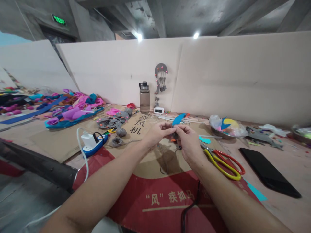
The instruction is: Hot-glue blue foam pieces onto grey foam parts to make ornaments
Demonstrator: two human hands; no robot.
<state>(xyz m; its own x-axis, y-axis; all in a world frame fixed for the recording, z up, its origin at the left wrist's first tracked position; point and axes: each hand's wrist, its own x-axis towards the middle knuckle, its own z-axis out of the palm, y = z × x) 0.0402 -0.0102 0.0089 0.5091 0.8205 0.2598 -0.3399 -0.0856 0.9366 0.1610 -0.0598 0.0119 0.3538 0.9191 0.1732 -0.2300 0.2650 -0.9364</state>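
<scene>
My left hand (157, 135) and my right hand (190, 139) meet over the middle of the cardboard, thumbs and fingertips pinched together. Between them they grip a blue felt piece (178, 119), whose pointed end sticks up past the fingers. A small dark grey piece shows partly under the fingertips; the fingers hide most of it. Grey yarn (164, 169) lies loosely on the cardboard below the hands. To the right of my right hand lie scissors with a red and a yellow handle (224, 163). A light blue felt scrap (204, 139) is near their blades.
A grey yarn ball (120, 132), grey felt pieces (114, 119) and a power strip (94, 145) lie left. A bottle (144, 100) and small clock (158, 110) stand behind. A phone (269, 171) and bowl (225, 131) are right. A black cable (188, 210) crosses the front.
</scene>
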